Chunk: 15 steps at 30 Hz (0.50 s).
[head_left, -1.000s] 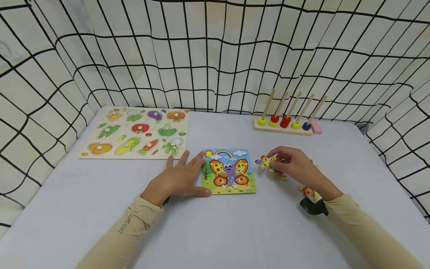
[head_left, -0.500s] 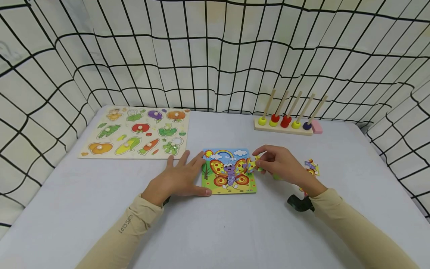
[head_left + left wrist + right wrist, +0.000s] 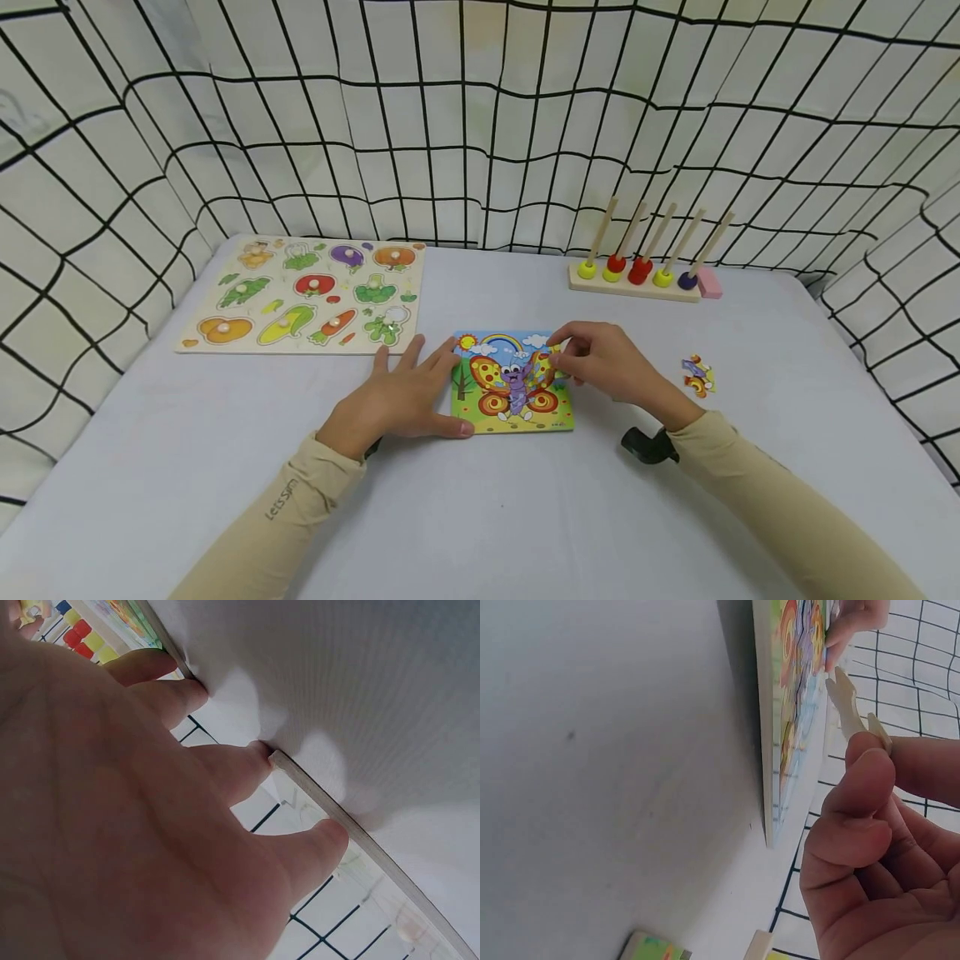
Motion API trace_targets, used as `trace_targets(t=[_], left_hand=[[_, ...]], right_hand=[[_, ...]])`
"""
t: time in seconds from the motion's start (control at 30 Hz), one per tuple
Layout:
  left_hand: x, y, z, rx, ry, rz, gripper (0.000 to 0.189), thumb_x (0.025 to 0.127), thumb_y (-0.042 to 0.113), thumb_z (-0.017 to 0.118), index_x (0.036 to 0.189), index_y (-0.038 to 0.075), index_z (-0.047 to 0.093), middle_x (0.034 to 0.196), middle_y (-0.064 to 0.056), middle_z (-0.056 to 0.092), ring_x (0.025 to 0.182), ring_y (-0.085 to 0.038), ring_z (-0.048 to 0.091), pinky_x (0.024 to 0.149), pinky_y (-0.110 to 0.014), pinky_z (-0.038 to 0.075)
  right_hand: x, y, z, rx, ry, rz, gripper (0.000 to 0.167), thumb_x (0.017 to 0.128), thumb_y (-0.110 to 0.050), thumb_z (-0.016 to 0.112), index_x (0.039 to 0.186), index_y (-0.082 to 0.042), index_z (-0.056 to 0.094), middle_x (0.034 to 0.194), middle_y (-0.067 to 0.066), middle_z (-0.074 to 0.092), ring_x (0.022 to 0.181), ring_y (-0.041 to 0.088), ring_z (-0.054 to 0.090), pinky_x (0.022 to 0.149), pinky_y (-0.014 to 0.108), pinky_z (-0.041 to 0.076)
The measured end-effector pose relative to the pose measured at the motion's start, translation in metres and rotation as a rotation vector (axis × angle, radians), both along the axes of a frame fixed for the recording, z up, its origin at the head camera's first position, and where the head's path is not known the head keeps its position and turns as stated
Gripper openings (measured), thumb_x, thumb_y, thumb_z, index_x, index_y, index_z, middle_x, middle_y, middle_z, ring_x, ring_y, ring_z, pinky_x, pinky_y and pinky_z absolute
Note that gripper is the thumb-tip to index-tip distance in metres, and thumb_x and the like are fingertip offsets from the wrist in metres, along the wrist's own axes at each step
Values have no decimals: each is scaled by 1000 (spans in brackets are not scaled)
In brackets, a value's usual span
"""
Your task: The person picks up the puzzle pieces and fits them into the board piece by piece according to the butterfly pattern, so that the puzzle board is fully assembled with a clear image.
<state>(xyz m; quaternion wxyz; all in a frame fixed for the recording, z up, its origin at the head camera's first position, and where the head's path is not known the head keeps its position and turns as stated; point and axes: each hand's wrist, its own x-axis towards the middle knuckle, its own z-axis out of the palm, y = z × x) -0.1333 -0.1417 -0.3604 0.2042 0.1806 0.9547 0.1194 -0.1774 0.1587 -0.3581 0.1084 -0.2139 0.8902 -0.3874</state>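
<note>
On the table lies the square butterfly picture puzzle (image 3: 517,424), with a sun and a rainbow along its top. My left hand (image 3: 397,406) rests beside it with fingers spread, its thumb and a fingertip at the puzzle's left edge. Thumb and fingers of my right hand (image 3: 603,362) pinch a jigsaw piece (image 3: 845,701) over the puzzle's upper right, at the butterfly's right wing. In the right wrist view the piece is tilted and seen edge-on, raised off the puzzle face. The fingers cover most of it in the head view.
Loose jigsaw pieces (image 3: 699,377) lie right of my right hand. Back left is a knobbed vegetable puzzle board (image 3: 217,311), close to my left fingertips. A wooden peg stand (image 3: 633,290) with coloured beads and a pink block (image 3: 709,284) stand back right. Black netting (image 3: 487,154) surrounds the table.
My right hand has carried the jigsaw piece leftward from beside the puzzle to over its upper right, turning it on the way. My left hand has stayed in place.
</note>
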Motion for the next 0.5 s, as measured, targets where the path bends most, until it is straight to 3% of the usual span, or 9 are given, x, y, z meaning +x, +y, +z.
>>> trace_targets(t=[0.5], left_hand=[[1, 1, 2, 2, -2, 2, 110, 92, 64, 77, 170, 7, 26, 179, -9, 12, 162, -48, 3, 119, -80, 0]], right_hand=[[-2, -13, -6, 59, 11, -17, 24, 100, -12, 74, 121, 1, 75, 81, 3, 65, 72, 20, 57, 61, 31, 47]])
